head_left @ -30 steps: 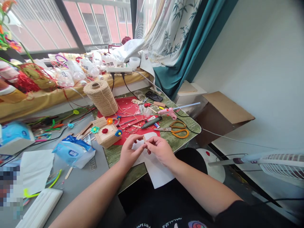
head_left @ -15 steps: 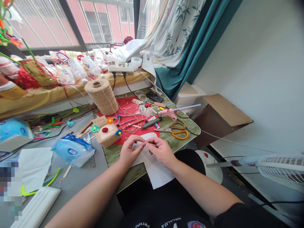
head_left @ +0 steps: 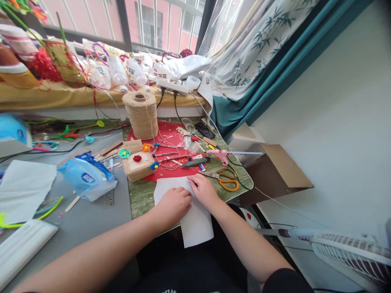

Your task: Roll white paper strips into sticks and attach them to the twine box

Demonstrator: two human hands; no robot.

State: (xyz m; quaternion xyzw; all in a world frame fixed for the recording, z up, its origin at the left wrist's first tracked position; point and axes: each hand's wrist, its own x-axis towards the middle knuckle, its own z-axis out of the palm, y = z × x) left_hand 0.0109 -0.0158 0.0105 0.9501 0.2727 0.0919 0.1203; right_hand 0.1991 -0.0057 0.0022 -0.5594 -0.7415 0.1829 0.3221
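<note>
A white sheet of paper lies over the table's front edge, its lower part hanging towards my lap. My left hand rests on it with fingers curled and pressed together; whatever is under them is hidden. Close beside it, my right hand is closed at the sheet's right edge, thumb and forefinger together near the upper corner. What it holds, if anything, is too small to make out. Behind the hands stands a small box of wooden sticks with a red flower on top and several coloured flowers around it.
Orange-handled scissors, a pink glue gun and a dark green cutter lie right of centre. A twine spool stands behind. Left are a blue tissue pack and a white case. A fan is at right.
Both hands were pinching a thin piece together above the paper. They have come apart slightly, the left now lower on the sheet. The head view has shifted.
</note>
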